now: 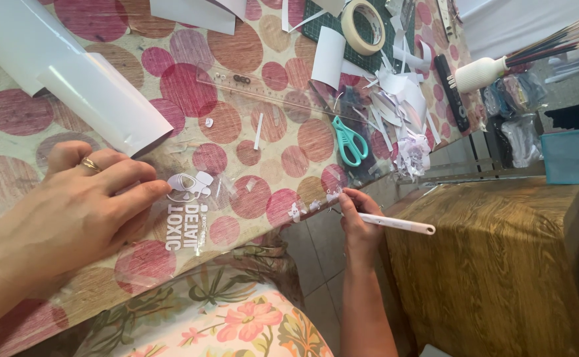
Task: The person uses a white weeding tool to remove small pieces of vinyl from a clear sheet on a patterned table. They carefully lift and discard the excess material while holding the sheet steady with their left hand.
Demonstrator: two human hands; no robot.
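Pressing flat at the lower left of the frame, the left hand (84, 205) lies palm down with its fingers spread over a clear transfer sheet (236, 192), gripping nothing, a gold ring showing on one finger. Its fingertips end just beside the white vinyl decal (187, 211), a small emblem above rows of white lettering stuck to the sheet, which lies on the table (11, 112) covered in a cloth of red and pink circles. Near the lower middle, at the table's edge, the right hand (357, 221) is closed around a slim white-handled tool (395, 225), whose handle sticks out to the right while its tip meets the right edge of the clear sheet, where small white bits cling. Above the left hand, at the upper left, a roll of white sheet (97, 99) lies partly unrolled. A transparent ruler (263, 89) crosses the table's middle, and teal-handled scissors (349, 142) lie just below its right end. A ring of masking tape (363, 26) sits at the top centre on a green cutting mat (316, 23), with a heap of white paper scraps (402, 99) to its lower right. A wooden cabinet (501, 264) fills the lower right.
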